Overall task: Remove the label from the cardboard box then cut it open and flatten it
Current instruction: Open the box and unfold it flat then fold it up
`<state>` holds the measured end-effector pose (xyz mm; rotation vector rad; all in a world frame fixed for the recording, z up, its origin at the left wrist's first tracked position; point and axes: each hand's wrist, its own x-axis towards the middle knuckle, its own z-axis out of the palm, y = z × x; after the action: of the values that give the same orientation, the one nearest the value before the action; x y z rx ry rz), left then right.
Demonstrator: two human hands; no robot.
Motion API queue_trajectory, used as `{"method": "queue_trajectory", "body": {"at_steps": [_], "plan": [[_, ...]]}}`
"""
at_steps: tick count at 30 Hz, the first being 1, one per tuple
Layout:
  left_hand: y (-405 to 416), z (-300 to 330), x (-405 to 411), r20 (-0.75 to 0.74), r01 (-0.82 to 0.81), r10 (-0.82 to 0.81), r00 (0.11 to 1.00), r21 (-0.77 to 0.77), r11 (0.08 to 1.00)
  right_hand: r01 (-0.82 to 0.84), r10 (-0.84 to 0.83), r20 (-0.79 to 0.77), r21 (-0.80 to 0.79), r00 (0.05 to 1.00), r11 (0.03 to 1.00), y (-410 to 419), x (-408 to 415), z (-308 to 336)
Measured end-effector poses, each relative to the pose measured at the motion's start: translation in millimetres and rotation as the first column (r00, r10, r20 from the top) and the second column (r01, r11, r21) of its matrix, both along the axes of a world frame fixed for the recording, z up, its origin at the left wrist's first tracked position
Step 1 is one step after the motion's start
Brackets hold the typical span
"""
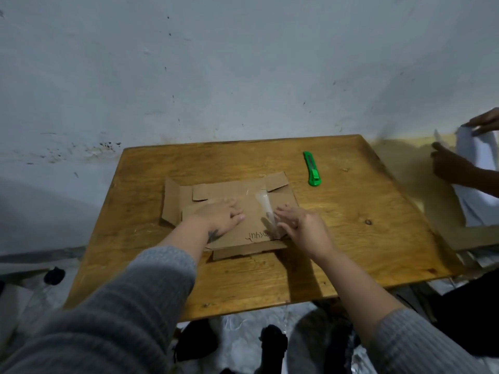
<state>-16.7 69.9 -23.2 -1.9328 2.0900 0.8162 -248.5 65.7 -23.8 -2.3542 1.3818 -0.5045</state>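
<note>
Two grey knitted sleeves (129, 300) reach forward from the near edge of the wooden table (351, 238), and both hands rest on the cardboard box (232, 195), which lies cut open and flat near the middle of the tabletop with its flaps spread out to the sides. The left hand (220, 215) lies palm down on the cardboard, its fingers straight and together, pressing the sheet. The right hand (302, 225) sits just beside it, fingers spread and extended, their tips at a strip of clear tape (266, 211) that stands up off the surface; whether they pinch it I cannot tell. Some handwriting (256, 235) shows on the panel between the hands. Farther back, apart from the cardboard, a green utility knife (312, 168) lies on the wood. At the far right another person's hands (448, 164) handle something white (475, 149), beneath a scuffed pale wall (243, 63).
</note>
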Motion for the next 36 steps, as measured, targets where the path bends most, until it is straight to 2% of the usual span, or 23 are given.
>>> {"method": "queue_trajectory", "body": {"at_steps": [3, 8, 12, 17, 19, 22, 25, 29, 33, 36], "plan": [[3, -5, -1, 0.057, 0.03, -0.024, 0.998, -0.106, 0.994, -0.008, 0.013, -0.159, 0.031, 0.987, 0.999, -8, -4, -6], [1, -5, 3, 0.135, 0.073, -0.042, 0.99, -0.23, 0.97, -0.034, 0.078, -0.321, 0.142, 0.944, 0.989, -20, -4, -19], [-8, -19, 11, 0.126, 0.064, -0.043, 0.991, -0.163, 0.985, -0.044, 0.095, -0.34, 0.154, 0.936, 0.987, -32, -7, -29], [-15, -30, 11, 0.138, 0.053, -0.028, 0.99, -0.179, 0.982, -0.048, 0.1, -0.298, 0.18, 0.949, 0.983, -66, -4, -31], [-21, -33, 11, 0.143, 0.047, -0.021, 0.989, -0.182, 0.982, -0.041, 0.098, -0.237, 0.234, 0.967, 0.971, -81, -2, -30], [-27, -35, 12, 0.138, 0.051, -0.027, 0.99, -0.176, 0.983, 0.02, -0.02, -0.003, 0.369, 1.0, 0.929, -88, -5, -21], [-27, -35, 13, 0.127, 0.043, -0.02, 0.992, -0.176, 0.983, 0.059, -0.111, 0.103, 0.41, 0.989, 0.91, -68, -19, -15], [-25, -34, 9, 0.133, 0.039, -0.016, 0.991, -0.173, 0.984, -0.002, -0.151, 0.305, 0.449, 0.94, 0.894, -31, -32, -17], [-24, -34, 8, 0.15, 0.05, -0.025, 0.988, -0.163, 0.985, 0.075, -0.256, 0.386, 0.426, 0.886, 0.902, -16, -27, -18], [-25, -32, 8, 0.125, 0.047, -0.028, 0.992, -0.152, 0.987, 0.167, -0.321, 0.372, 0.39, 0.871, 0.905, -19, -17, -19]]}}
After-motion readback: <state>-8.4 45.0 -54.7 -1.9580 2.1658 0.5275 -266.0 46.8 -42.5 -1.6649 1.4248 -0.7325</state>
